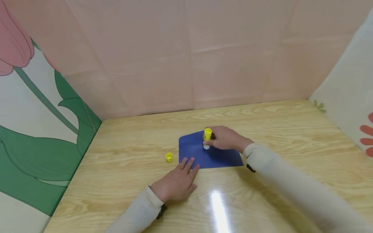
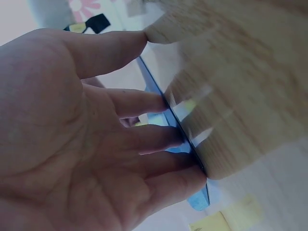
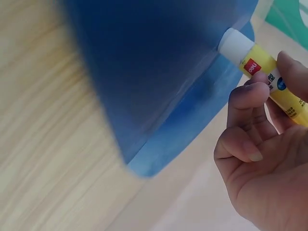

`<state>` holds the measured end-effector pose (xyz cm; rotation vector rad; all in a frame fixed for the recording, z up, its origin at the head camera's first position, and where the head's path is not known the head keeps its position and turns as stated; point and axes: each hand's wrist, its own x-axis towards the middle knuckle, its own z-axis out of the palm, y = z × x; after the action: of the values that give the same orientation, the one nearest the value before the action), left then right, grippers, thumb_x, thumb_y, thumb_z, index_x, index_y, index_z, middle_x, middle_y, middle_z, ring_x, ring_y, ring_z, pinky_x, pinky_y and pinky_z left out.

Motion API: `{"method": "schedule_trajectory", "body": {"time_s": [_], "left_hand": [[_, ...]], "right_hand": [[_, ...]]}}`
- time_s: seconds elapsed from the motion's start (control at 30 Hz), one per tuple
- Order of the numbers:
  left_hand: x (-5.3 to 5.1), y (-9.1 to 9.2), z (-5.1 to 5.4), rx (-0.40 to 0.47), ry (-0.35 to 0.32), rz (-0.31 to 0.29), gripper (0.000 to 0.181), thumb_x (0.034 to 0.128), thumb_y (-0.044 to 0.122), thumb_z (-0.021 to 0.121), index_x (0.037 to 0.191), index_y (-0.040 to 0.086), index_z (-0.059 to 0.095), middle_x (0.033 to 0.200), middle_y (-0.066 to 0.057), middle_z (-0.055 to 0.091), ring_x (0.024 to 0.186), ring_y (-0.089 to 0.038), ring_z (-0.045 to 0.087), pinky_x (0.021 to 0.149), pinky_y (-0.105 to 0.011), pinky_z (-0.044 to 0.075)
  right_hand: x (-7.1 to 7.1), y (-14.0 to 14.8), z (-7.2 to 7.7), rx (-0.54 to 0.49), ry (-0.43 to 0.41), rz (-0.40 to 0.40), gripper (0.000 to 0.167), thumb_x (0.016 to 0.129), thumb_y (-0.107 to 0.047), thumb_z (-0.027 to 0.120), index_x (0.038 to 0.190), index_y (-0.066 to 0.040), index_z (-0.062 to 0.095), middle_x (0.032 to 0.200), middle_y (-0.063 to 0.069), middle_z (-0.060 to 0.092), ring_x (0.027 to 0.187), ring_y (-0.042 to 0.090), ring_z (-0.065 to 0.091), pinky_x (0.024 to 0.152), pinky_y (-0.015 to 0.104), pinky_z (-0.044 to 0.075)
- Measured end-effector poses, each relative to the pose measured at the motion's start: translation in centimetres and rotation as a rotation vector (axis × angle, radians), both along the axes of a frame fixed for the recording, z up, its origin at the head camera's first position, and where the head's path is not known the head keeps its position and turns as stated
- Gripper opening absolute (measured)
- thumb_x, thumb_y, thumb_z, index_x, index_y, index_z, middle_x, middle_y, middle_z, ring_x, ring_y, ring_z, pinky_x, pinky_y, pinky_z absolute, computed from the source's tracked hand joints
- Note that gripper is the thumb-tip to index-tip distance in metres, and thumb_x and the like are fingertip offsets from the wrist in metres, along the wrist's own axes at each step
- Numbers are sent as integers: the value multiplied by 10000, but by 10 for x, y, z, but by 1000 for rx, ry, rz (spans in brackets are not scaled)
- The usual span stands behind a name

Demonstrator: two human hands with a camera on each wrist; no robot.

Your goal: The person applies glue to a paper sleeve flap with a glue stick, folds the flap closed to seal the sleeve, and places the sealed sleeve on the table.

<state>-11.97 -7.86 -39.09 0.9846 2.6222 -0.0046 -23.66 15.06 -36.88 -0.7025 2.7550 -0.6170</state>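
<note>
A blue envelope lies flat on the table, and a fold line with a lighter flap strip shows in the right wrist view. My right hand grips a yellow glue stick, held roughly upright with its white end down against the blue surface. My left hand lies palm down with spread, nearly straight fingers; its fingertips rest on the envelope's near edge. A small yellow cap stands on the table just left of the envelope.
The wood-grain table ends at a pink covered wall behind. A flower-patterned panel borders the left side, and a white sheet with red petals borders the right.
</note>
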Motion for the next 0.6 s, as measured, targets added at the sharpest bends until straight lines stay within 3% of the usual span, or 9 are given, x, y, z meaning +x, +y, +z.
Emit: {"method": "schedule_trajectory", "body": {"time_s": [0.27, 0.6], "left_hand": [[0, -1, 1, 22, -27, 12, 632, 1060, 413, 416, 1588, 114, 237, 1664, -171, 124, 1539, -377, 142, 1230, -437, 264], [0, -2, 0, 34, -10, -11, 627, 1063, 395, 419, 1584, 93, 242, 1656, -193, 138, 1533, -385, 159, 1232, -441, 259]], "right_hand": [[6, 43, 3, -6, 10, -36, 165, 938, -305, 683, 1003, -160, 640, 858, -23, 650, 772, 145, 569, 756, 356, 486], [11, 71, 8, -3, -2, -57, 140, 940, -295, 678, 1003, -171, 664, 872, -22, 669, 764, 141, 567, 712, 325, 473]]}}
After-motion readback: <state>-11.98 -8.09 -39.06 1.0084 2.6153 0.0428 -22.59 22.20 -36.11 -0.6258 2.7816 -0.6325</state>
